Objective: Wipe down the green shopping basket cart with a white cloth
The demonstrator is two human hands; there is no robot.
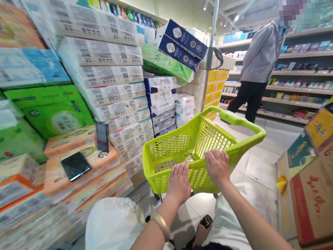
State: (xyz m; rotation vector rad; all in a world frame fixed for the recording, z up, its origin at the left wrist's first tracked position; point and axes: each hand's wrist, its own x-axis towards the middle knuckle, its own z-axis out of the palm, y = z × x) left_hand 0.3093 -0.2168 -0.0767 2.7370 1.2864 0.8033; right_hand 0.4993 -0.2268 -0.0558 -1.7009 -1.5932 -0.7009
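Note:
A lime-green plastic shopping cart [168, 142] stands in front of me with its basket bare inside and its handle to the right. My left hand [179, 181] grips the near rim of the basket, fingers bent over the edge. Farther right on the same rim, my right hand [218, 168] is closed the same way. The thumbs are mostly hidden. A gold bangle [161, 226] circles my left wrist. To the left, a black phone [76, 166] lies flat on an orange pack of tissues [105, 161].
Tall stacks of wrapped tissue packs [115, 67] rise on the left. A metal pole [214, 23] stands behind the cart. Cardboard boxes [321, 193] crowd the right side. A person [261, 54] in a grey shirt stands by stocked shelves [303, 54].

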